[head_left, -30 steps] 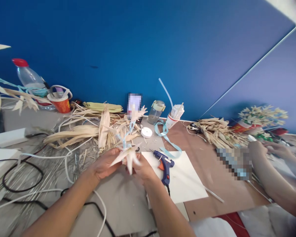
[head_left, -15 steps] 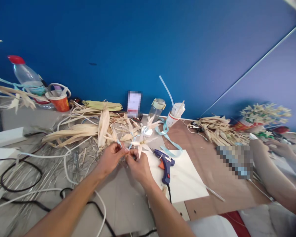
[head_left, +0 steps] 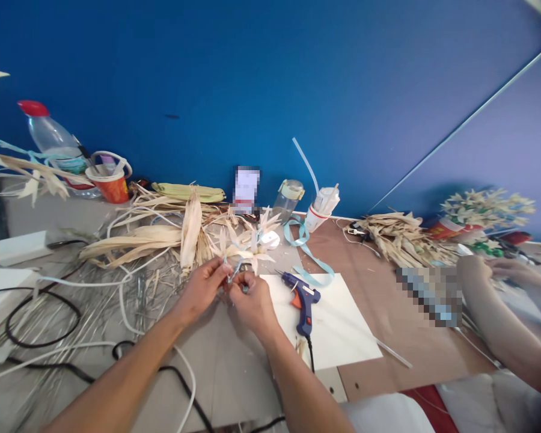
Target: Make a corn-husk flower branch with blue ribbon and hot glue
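Observation:
Both hands come together at the middle of the table around a small spray of corn husk flowers (head_left: 255, 248), whose thin stems are wrapped in light blue tape. My left hand (head_left: 204, 290) pinches one blue-wrapped stem between thumb and fingers. Fingers curled, my right hand (head_left: 253, 302) grips the stems just beside it, and its fingertips hide part of them. The pale pointed petals stand out beyond the fingertips. To the right of my right hand, a blue glue gun (head_left: 302, 300) lies on a white sheet (head_left: 338, 325).
Dry corn husks (head_left: 135, 243) and cables lie to the left. Light blue ribbon (head_left: 313, 264) curls near a paper cup (head_left: 318, 218) and a clear jar (head_left: 288, 201). A phone (head_left: 246, 187) leans on the blue wall. At right, a co-worker's arm (head_left: 496, 313) reaches over the table.
The flower spray has turned and drawn together between my hands, its petals now pointing more upward. My right hand has shifted slightly. The glue gun stays put.

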{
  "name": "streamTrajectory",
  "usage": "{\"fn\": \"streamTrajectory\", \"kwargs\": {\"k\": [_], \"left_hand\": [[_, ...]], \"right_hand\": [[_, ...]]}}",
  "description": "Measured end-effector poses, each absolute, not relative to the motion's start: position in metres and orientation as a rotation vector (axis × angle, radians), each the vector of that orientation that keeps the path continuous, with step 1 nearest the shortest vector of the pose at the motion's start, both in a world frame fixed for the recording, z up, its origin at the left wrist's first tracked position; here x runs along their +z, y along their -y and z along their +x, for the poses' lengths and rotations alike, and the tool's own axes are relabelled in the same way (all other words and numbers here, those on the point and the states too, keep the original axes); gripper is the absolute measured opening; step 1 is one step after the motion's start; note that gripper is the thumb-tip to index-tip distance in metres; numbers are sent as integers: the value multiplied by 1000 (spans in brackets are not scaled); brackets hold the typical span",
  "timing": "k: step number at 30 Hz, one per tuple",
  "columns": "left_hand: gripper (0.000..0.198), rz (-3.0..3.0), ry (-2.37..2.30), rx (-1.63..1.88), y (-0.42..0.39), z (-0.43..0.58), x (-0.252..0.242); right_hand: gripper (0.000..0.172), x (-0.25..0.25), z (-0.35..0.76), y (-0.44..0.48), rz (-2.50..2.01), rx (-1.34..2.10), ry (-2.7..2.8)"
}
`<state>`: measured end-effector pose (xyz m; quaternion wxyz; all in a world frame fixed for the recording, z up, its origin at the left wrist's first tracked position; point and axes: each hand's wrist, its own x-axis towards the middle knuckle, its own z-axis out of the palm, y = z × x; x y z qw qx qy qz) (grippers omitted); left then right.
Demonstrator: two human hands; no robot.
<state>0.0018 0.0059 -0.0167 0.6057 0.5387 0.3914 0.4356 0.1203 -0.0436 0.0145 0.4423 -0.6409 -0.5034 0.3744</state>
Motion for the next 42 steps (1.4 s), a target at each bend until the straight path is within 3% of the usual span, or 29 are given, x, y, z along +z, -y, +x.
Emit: {"fn": "streamTrajectory", "kwargs": {"k": [9,23,31,37,42], "left_hand": [[21,1024,-883,934,-7,1,-1],[23,895,-803,997,-6,-1,4],[15,1296,-1043,1026,-10,-1,3],[4,1578,-1258,1286,-2,3,-6],[7,1610,-1264,1257,-2,4,-6]], "right_hand": [[10,12,126,46,-1609,744,1395],[8,11,128,44,-1516,928,1330],[6,6,126,44,-1401,938,1304],[4,3,120,43,-1394,1074,1148],[5,5,118,41,-1352,1130,1061]]}}
